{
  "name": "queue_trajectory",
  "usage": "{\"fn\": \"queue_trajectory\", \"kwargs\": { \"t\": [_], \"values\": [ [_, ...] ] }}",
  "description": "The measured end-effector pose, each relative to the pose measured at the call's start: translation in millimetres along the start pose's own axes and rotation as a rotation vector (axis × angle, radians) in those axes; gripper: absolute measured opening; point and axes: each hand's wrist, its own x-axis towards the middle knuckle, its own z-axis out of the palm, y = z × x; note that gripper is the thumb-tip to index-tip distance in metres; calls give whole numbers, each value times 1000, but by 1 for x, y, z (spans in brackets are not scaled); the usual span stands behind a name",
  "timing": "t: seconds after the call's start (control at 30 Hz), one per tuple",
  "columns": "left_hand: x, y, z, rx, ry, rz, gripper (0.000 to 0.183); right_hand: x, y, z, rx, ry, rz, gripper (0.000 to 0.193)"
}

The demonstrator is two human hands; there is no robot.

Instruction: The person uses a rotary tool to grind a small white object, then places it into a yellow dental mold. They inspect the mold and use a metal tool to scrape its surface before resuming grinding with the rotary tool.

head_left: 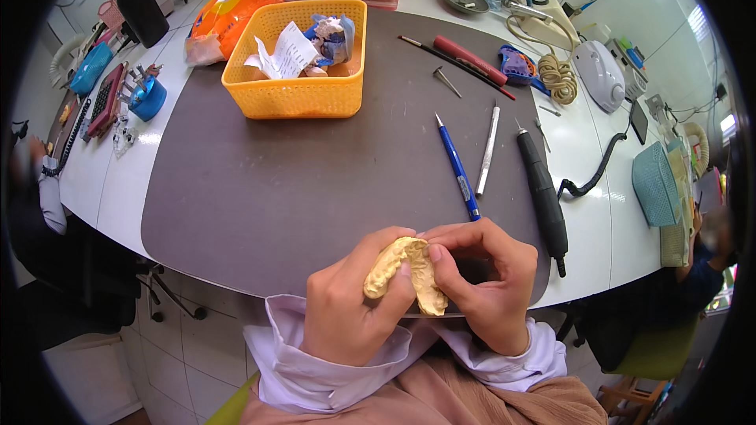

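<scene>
A pale yellow plaster dental cast (426,285), shaped like an arch of teeth, is held at the near edge of the grey mat. My left hand (350,295) is closed round its left side, with the thumb across the front. My right hand (494,287) pinches near the cast's upper right edge with thumb and forefinger; whether anything small sits between those fingertips is hidden. Just beyond the right hand lies a blue pen-like tool (457,167) with a thin tip. Beside it are a slim silver instrument (488,151) and a black corded rotary handpiece (542,198).
At the mat's far side stands a yellow basket (295,101) with paper and wrapped pieces. A red-handled tool (471,60), a thin brush and a small screw-like pin (446,82) lie farther right. A white control unit (600,75) stands right. Other people sit at both sides.
</scene>
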Motion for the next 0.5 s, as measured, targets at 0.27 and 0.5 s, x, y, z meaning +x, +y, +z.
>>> {"fn": "queue_trajectory", "kwargs": {
  "t": [0.27, 0.5],
  "values": [
    [-1, -3, 2, 42, 24, 21, 22, 3, -2, 0, -33, -51, 68, 13],
    [-2, -3, 2, 50, 22, 32, 23, 0, -2, 1, -46, -14, 40, 13]
  ]
}}
